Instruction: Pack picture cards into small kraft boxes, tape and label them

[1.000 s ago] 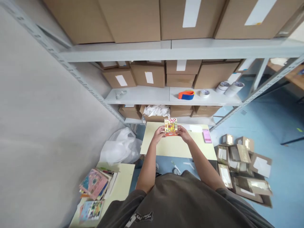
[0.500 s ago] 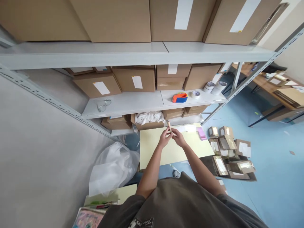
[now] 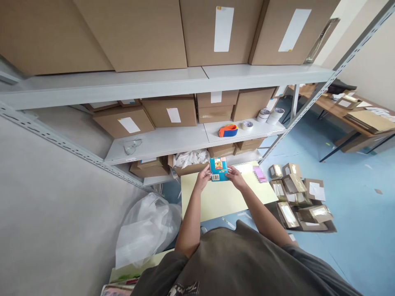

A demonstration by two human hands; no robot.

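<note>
A small flat square book [image 3: 219, 169] is held up between both hands above a pale yellow table [image 3: 222, 199]. Its blue back cover with a barcode and a small picture faces me. My left hand [image 3: 203, 178] grips its left edge, fingers curled. On the right edge my right hand [image 3: 235, 177] pinches it the same way. A pink item [image 3: 259, 174] lies on the table just right of my right hand.
A grey metal shelf rack [image 3: 173, 82] with brown cardboard boxes stands behind the table; an orange-blue tape dispenser [image 3: 228, 130] and tape rolls [image 3: 270, 115] sit on it. A white plastic bag [image 3: 145, 230] lies left; flat windowed cartons [image 3: 298, 197] cover the blue floor right.
The book was turned over in my hands: its colourful front faced me, then it went edge-on, and now the blue back shows. My view swung to the right.
</note>
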